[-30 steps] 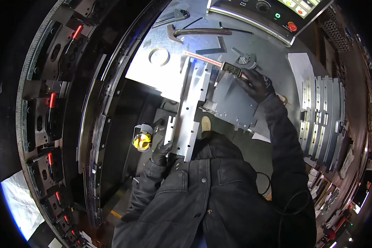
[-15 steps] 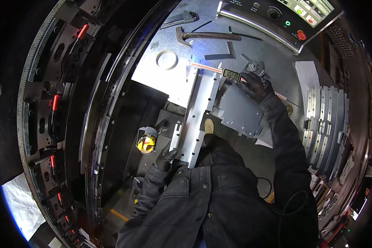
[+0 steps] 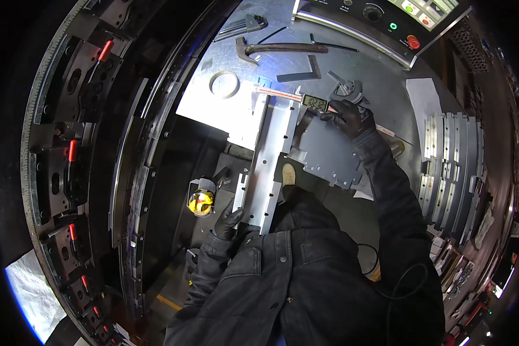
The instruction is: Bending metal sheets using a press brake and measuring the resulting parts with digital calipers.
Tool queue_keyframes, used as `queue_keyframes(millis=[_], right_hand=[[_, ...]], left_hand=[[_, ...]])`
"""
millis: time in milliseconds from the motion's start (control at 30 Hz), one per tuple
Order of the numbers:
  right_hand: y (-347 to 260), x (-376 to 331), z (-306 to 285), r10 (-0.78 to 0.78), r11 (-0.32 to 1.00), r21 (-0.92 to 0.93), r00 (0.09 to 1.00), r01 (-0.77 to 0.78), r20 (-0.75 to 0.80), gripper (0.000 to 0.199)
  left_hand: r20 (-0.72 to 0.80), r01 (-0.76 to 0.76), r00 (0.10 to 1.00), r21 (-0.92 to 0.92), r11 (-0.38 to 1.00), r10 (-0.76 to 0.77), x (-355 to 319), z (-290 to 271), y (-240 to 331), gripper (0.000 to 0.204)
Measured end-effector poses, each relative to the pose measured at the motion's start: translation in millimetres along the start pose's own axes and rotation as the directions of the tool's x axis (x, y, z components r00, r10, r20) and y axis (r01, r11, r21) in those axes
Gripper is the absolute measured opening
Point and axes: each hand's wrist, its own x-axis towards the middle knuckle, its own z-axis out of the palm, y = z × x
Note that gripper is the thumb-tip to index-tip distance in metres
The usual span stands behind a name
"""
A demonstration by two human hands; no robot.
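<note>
A long bent sheet-metal channel [image 3: 263, 164] runs from my body up to the metal table. My gloved left hand [image 3: 229, 221] grips its near left edge. In my gloved right hand [image 3: 352, 118] is a digital caliper [image 3: 315, 103], closed in my fingers at its display end. The caliper's beam lies across the channel's far end, with its jaws at the two sides; whether both touch the metal I cannot tell. Right of the channel, a flat grey sheet-metal piece [image 3: 328, 151] with notched edges lies beneath my right hand.
A hammer [image 3: 285, 48], a steel square [image 3: 303, 72], a tape roll [image 3: 224, 85], hex keys [image 3: 245, 26] and a protractor [image 3: 347, 89] lie on the table [image 3: 207, 63]. A control panel [image 3: 375, 26] stands behind. Stacked metal parts [image 3: 452, 173] are at right; a press machine with red-handled clamps [image 3: 72, 151] fills the left.
The view has shifted slightly, so the table things appear a little farther left and higher. Both hands keep their holds on the channel and caliper, and the caliper's displayed reading has changed.
</note>
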Motion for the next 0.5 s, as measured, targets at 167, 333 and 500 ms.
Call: queue_keyframes(millis=[167, 333, 500], right_hand=[[5.9, -3.3, 9.2, 0.008, 1.0, 0.023, 1.0, -0.007, -0.024, 0.035], [-3.3, 3.9, -2.5, 0.093, 0.996, 0.003, 0.99, -0.094, 0.108, 0.035], [-6.7, 4.9, -6.6, 0.094, 0.996, -0.017, 0.987, -0.092, 0.128, 0.035]], left_hand=[[0.014, 0.016, 1.0, -0.033, 0.999, -0.016, 1.7, 12.7, 7.6, 0.051], [0.013, 0.026, 1.0, -0.057, 0.998, -0.025, -8.6, 28.9, 28.9, 0.052], [0.014, 0.034, 0.999, 0.003, 0.999, -0.034, -9.7, 30.7, 31.5, 0.052]])
